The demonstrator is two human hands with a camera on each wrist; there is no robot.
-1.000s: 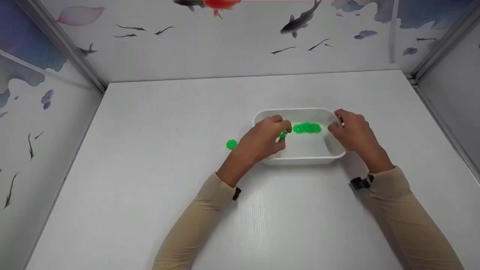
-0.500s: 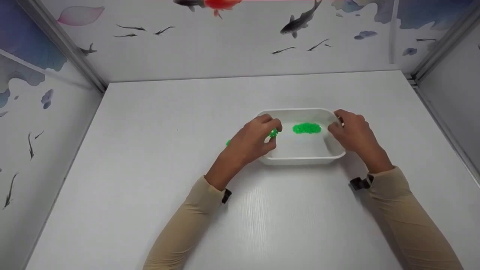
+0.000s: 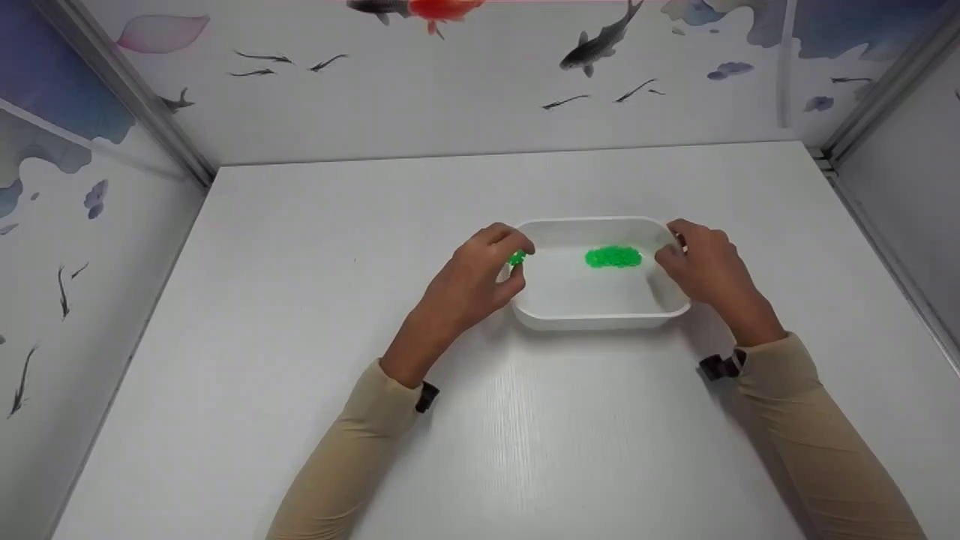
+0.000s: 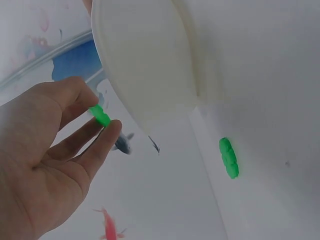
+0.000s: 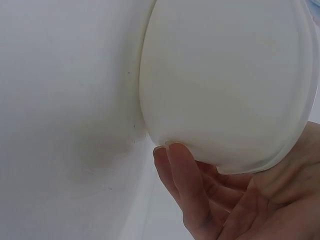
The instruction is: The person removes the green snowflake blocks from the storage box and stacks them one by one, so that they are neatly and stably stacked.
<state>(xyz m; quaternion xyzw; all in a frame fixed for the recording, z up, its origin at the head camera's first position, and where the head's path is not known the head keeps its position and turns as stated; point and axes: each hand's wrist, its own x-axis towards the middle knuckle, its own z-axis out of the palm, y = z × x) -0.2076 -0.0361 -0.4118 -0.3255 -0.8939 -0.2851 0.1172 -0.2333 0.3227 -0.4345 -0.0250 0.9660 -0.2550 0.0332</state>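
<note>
My left hand (image 3: 472,277) pinches a small green disc with a scalloped edge (image 3: 517,258) between thumb and fingers, at the left end of a white plastic tray (image 3: 600,323). In the left wrist view this held disc (image 4: 101,115) is seen nearly edge-on beside the tray's wall. A second green disc (image 4: 229,158) lies on the table in that view; my left hand and arm hide it in the head view. Inside the tray sits an oblong patch of green pieces (image 3: 613,256). My right hand (image 3: 709,262) grips the tray's right end, thumb over the rim, fingers outside.
The white table (image 3: 300,337) reaches back to a panel (image 3: 465,97) printed with fish and plants. Similar panels close in the left and right sides.
My left hand has moved left with the pinched disc, from over the tray to its left end, covering the loose disc on the table. My right hand and the tray have stayed put.
</note>
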